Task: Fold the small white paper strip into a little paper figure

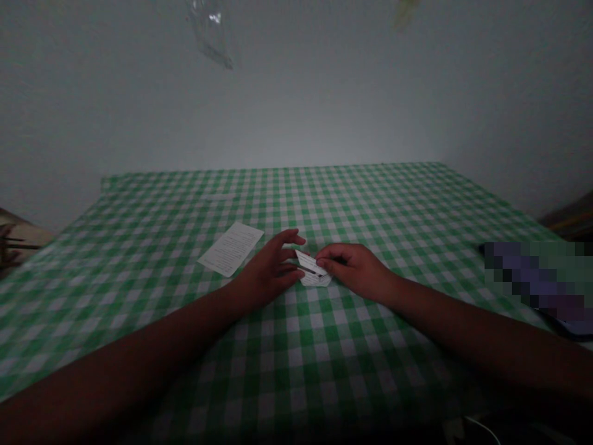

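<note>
A small piece of folded paper (315, 279) with printed lines stands partly raised over the tablecloth, between both hands. My right hand (354, 267) pinches its right edge between thumb and fingers. At its left side is my left hand (273, 266), fingers apart and curved around that edge; the thumb tip lies at the paper's lower left corner. Whether the left fingers press on it is hard to see. Left of this hand a flat sheet of printed paper (230, 249) lies on the cloth.
A green and white checked tablecloth (296, 346) covers the table, which meets a pale wall (324, 93) at the back. At the right edge lies a dark-edged flat device (537, 284), its surface blurred out. A clear plastic piece (210, 31) hangs on the wall.
</note>
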`<state>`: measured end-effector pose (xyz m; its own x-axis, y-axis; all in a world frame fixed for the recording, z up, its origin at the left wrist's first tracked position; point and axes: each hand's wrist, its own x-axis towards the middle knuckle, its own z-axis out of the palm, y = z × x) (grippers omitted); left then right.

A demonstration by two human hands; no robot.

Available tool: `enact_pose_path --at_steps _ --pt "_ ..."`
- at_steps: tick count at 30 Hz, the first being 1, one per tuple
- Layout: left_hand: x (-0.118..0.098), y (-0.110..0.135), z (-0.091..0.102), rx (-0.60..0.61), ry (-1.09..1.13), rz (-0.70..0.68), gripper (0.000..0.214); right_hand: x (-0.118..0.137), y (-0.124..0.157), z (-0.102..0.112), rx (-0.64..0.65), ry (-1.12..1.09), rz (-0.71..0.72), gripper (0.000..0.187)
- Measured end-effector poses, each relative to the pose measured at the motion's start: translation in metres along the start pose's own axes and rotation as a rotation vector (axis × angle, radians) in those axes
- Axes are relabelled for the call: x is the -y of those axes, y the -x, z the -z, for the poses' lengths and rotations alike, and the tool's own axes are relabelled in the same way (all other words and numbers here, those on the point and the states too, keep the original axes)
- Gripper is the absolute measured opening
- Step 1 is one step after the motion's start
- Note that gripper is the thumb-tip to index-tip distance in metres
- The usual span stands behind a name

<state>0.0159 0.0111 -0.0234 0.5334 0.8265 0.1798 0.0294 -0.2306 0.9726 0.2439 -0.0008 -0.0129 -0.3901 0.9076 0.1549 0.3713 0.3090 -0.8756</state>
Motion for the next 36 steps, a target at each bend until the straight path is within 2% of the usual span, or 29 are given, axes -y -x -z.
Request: enact_pose_path --at_steps 12,23,32,36 --pt "0.0021 -0.0008 0.0046 0.019 0.003 0.028 0.064 0.0004 -0.0015 0.0009 -0.033 -0.015 -0.007 0.015" --pt "-0.0035 -0.0009 0.0025 0.025 0.003 0.046 0.061 0.0014 -0.0002 0.0004 0.002 -0.005 0.012 0.015" --pt "-0.0026 -0.0011 0.0020 0.019 -0.017 0.042 0.059 0.0047 0.0011 0.0055 0.059 0.122 0.173 0.013" --pt "-0.0017 -0.0005 0.0026 0.030 -0.032 0.039 0.059 0.0042 0.0007 0.0069 0.033 0.084 0.120 0.014"
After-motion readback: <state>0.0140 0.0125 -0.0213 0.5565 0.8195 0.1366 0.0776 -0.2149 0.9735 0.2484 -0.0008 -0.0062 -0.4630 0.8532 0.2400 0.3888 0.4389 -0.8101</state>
